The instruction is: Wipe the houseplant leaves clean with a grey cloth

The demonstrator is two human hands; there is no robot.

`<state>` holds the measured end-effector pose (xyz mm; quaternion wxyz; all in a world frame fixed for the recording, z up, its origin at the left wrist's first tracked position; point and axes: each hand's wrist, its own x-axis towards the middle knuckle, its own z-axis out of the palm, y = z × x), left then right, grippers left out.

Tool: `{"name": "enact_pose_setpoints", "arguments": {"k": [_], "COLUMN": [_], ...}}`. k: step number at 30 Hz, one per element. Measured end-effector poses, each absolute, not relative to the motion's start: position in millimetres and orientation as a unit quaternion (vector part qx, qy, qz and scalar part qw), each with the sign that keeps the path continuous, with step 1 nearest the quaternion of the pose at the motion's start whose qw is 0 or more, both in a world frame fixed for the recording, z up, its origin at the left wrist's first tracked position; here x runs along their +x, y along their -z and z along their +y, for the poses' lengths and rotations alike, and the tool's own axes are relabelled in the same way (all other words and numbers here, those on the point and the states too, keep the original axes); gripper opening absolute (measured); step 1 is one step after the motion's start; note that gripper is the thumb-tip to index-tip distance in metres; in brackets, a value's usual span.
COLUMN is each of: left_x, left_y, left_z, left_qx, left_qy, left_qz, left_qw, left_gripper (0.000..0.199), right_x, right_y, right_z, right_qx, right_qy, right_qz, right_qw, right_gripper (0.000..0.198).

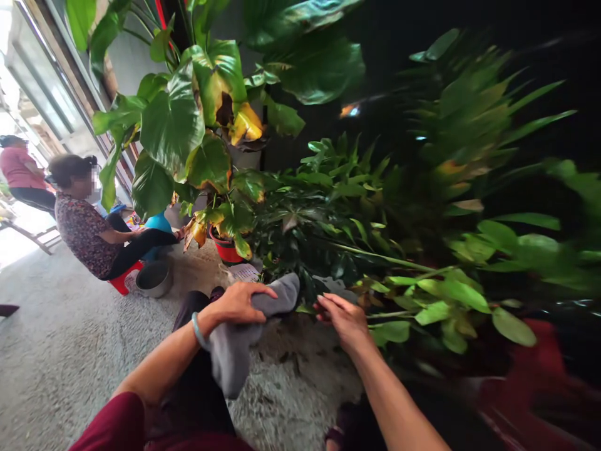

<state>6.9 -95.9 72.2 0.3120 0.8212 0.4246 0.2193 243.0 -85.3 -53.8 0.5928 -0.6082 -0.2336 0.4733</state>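
Your left hand [239, 304] is clamped on a soft grey cloth [244, 338], fingers curled over its upper fold and thumb beneath, so that one end pokes out to the right toward the plants and the rest hangs down over your dark-trousered knee [197, 351]. A pale green bangle [200, 331] sits on that wrist. The cloth is near you, at the middle of the view, just left of the foliage.

Your right hand [342, 319] lies flat and loose, fingers together and extended, holding nothing; its fingertips [323, 304] rest at the near edge of the glossy green leaves [422, 307] of a low bushy plant, close to the cloth's free end.

As a judgement only: the cloth is not yet on a leaf, so any wiping of this foliage looks barely begun. Whether the leaves around your hand are clean or dusty cannot be told through the blur on the right.

Farther off, a tall plant with broad green and yellowing leaves [188, 119] rises from a red plastic pot [226, 250]. To the far left a seated person in a patterned top [84, 232] sits beside a grey metal bowl [154, 279] on the speckled concrete floor [70, 351], and another person in a pink top [19, 169] stands beyond.
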Motion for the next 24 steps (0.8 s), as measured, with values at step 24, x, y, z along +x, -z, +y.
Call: {"name": "enact_pose_setpoints", "arguments": {"k": [24], "left_x": [-7.9], "left_y": [-112.5], "left_z": [-53.2], "left_qx": [0.675], "left_qy": [-0.504], "left_qz": [0.509], "left_qw": [0.178], "left_gripper": [0.052], "right_x": [242.8], "right_y": [56.8], "right_z": [-84.1], "right_qx": [-0.608], "right_qy": [-0.454], "right_qz": [-0.234], "right_qw": [0.607], "right_gripper": [0.033]}}
